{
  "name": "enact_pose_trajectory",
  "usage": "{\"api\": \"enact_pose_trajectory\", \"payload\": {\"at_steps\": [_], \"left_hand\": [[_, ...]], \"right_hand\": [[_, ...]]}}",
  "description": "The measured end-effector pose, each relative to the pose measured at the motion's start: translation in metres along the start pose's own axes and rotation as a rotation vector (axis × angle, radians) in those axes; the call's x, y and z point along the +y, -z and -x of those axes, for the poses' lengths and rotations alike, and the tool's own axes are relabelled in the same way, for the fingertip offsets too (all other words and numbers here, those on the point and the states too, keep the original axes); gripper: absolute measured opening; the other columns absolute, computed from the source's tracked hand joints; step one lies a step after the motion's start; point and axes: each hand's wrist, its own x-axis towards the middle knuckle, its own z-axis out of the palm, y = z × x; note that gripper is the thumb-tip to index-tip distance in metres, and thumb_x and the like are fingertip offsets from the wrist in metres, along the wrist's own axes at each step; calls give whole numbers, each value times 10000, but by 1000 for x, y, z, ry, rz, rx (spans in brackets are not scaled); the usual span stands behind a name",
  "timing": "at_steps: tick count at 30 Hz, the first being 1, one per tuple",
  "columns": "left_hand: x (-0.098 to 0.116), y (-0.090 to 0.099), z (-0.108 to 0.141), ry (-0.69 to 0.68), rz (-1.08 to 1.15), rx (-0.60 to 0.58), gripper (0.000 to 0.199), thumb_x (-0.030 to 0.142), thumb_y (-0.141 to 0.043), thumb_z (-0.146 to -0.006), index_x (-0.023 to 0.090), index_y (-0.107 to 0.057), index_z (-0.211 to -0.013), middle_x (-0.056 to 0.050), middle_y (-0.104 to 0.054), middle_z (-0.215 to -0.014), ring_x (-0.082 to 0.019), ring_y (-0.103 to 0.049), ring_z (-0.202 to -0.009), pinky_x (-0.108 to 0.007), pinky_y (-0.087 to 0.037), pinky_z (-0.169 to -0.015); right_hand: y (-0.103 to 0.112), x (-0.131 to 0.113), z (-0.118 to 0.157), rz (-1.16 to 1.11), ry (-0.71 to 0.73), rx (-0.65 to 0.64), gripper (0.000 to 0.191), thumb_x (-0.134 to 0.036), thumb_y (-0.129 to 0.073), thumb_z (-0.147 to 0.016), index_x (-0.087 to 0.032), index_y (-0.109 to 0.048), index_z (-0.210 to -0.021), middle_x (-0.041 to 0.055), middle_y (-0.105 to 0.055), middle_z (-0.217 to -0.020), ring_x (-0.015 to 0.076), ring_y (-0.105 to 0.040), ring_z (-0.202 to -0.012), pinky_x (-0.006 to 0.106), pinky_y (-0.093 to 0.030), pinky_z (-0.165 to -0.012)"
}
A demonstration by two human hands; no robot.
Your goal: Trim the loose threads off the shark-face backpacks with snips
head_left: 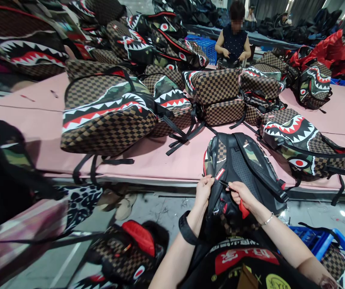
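A black-backed backpack [235,160] with camouflage and brown checkered sides leans at the table edge in front of me, its padded back and shoulder straps facing up. My left hand [205,189] is closed on the edge of its left shoulder strap, beside a small red-and-white label [220,174]. My right hand [243,194] grips what look like thread snips [243,209], with a red handle part below the fingers and dark tips pointing left toward the strap. The tips are close to the strap; whether they touch it I cannot tell.
Checkered shark-mouth backpacks [109,116] stand along the pink table [48,132], another [299,140] to the right. A co-worker [235,40] stands across the table. More bags [127,249] lie low at left; a blue crate [325,241] sits at right. Part of another person [24,241] shows at left.
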Motion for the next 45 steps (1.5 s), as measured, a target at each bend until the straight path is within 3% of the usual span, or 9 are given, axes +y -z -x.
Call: {"api": "enact_pose_trajectory", "payload": {"at_steps": [5, 11, 19, 26, 37, 41, 45], "left_hand": [[1, -2, 4, 17, 36, -1, 224, 315, -716, -537, 118, -618, -581, -91, -636, -886, -154, -548, -716, -289, -402, -711], [2, -7, 7, 46, 98, -8, 327, 356, -723, -533, 110, -645, -733, -29, -616, -682, -129, -524, -609, -268, -395, -631], [-2, -15, 10, 55, 157, -20, 325, 360, -745, -518, 110, -650, -703, -32, -634, -689, -122, -539, -608, -256, -405, -631], [0, -17, 13, 48, 153, -27, 346, 351, -737, -523, 110, -652, -756, -31, -630, -674, -127, -532, -591, -263, -404, -612], [-6, -30, 15, -20, 118, 13, 315, 352, -713, -575, 119, -663, -781, -60, -653, -741, -179, -588, -736, -302, -442, -720], [-8, -30, 15, -26, 117, 17, 326, 363, -711, -583, 116, -665, -791, -58, -652, -730, -183, -591, -747, -314, -446, -736], [-9, -30, 17, -31, 121, 20, 349, 377, -704, -591, 113, -661, -815, -63, -654, -753, -179, -587, -754, -319, -441, -751]], "right_hand": [[-4, 0, 1, -17, -9, -4, 477, -590, -667, -596, -156, -492, -690, -146, -239, -358, -5, -140, -293, 158, -42, -337], [-5, -4, -3, -30, -49, -30, 446, -565, -654, -622, -152, -496, -681, -147, -224, -356, -3, -135, -290, 161, -39, -338], [0, -4, 8, -26, -39, 8, 482, -602, -657, -586, -165, -483, -693, -153, -218, -350, -2, -131, -285, 161, -35, -336], [0, 1, 12, -5, 43, 54, 491, -615, -648, -594, -171, -467, -698, -147, -259, -351, 1, -156, -284, 160, -56, -329], [1, 20, 29, 151, 292, 300, 450, -614, -607, -639, -200, -431, -656, -110, -323, -378, 29, -230, -314, 181, -123, -325], [-1, 15, 36, 47, 202, 169, 508, -668, -607, -598, -197, -441, -692, -141, -241, -360, 16, -149, -300, 172, -86, -317], [-2, 0, 25, -41, 91, 76, 518, -643, -644, -579, -187, -441, -719, -150, -250, -364, 5, -145, -293, 159, -58, -324]]}}
